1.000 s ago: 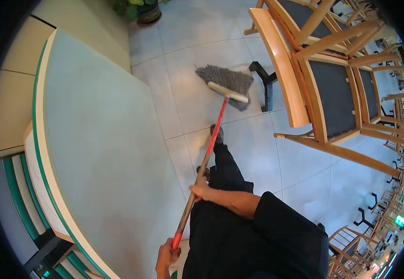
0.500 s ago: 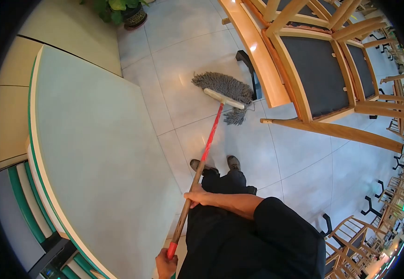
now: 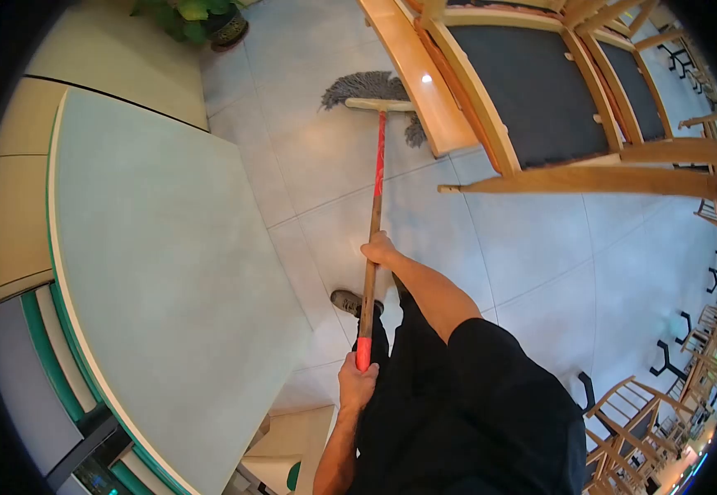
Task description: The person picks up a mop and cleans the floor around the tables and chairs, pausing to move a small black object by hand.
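both hands are closed around the mop handle (image 3: pixel 374 198): the left hand (image 3: pixel 357 381) is wrapped over its red end cap low in the frame, and the right hand (image 3: pixel 377 248) grips the wooden shaft higher up, near the middle of the frame, with the arm stretched out. the handle runs almost straight up the picture to the mop head (image 3: pixel 365 86), which lies flat on the tiled floor (image 3: pixel 532 247) at the top centre, its right part tucked under the edge of a wooden chair (image 3: pixel 523 91). the grey strands look soft and floppy, likely heavier if damp, and would drag rather than slide; the shaft looks stiff and light, so a wide two-handed hold like this one gives the most leverage. a pale round-edged table (image 3: pixel 169 272) fills the left side, a potted plant (image 3: pixel 202 16) sits at the upper left, and one shoe (image 3: pixel 349 302) shows just left of the handle.
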`<state>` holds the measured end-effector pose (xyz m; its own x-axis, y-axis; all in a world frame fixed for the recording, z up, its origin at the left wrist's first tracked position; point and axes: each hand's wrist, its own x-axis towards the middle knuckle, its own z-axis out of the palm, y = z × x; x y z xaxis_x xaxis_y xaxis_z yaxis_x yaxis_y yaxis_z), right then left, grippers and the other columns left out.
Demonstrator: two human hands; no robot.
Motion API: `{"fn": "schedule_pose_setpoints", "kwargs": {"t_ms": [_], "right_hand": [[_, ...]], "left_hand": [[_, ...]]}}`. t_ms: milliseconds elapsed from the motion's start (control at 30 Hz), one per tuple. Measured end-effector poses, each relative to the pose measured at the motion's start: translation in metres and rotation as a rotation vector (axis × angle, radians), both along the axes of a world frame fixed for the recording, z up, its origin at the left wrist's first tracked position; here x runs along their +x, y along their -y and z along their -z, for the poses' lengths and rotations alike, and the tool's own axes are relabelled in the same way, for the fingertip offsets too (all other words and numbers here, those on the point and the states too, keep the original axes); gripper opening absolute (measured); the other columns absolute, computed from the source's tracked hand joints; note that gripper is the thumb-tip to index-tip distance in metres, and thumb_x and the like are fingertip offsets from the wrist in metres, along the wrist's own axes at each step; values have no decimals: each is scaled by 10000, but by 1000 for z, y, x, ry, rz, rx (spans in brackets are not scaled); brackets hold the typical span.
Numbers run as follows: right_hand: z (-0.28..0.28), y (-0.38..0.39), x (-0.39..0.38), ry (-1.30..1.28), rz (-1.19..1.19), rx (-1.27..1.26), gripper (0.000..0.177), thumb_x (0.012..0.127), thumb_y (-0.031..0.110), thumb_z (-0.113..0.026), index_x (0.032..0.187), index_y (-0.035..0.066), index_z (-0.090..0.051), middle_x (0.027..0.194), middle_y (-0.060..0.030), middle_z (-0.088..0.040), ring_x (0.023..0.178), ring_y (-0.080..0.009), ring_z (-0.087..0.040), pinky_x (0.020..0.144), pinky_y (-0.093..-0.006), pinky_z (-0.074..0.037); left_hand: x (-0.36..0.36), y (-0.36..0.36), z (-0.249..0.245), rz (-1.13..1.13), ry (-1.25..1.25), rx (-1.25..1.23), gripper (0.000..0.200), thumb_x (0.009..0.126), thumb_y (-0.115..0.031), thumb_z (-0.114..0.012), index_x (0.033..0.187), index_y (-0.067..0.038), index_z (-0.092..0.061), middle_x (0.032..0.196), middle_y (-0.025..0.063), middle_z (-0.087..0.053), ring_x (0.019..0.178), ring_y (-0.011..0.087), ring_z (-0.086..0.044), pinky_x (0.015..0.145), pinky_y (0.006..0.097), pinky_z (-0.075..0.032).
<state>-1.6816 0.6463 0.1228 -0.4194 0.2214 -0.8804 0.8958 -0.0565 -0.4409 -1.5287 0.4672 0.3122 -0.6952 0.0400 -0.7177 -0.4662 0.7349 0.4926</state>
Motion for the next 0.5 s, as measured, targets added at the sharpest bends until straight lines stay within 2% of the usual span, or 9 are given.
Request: {"fn": "schedule_pose_setpoints", "kwargs": {"t_ms": [233,300,433,500], "right_hand": [[-5,68,80,2,-8,-70,474,718,86,-556,1079,-92,-306,940,-256,-556,756,-347,-617,434,-407,-544],[-1,99,119,2,-78,-168,496,710,89,-547,1062,-136,-280,892,-272,-548,695,-358,-620,426,-413,-538],[-10,171,207,-2,-38,-130,559,707,107,-558,1094,-140,-239,767,-239,-570,579,-344,-616,409,-414,-535],[-12,211,253,8,-23,-120,578,709,117,-566,1102,-138,-226,734,-229,-572,547,-343,-610,410,-418,-534]], "left_hand": [[77,77,-7,88,-37,-66,278,688,-165,-629,867,12,-510,672,175,-538,625,293,-534,615,369,-434],[108,105,-20,76,25,-63,268,684,-154,-625,863,8,-509,644,152,-514,593,263,-506,598,361,-426],[207,192,-14,111,3,-41,258,680,-148,-622,857,4,-511,623,121,-491,576,225,-484,577,353,-417],[260,240,-3,-90,73,54,243,683,-141,-619,846,6,-514,607,99,-473,568,201,-471,560,344,-413]]}}
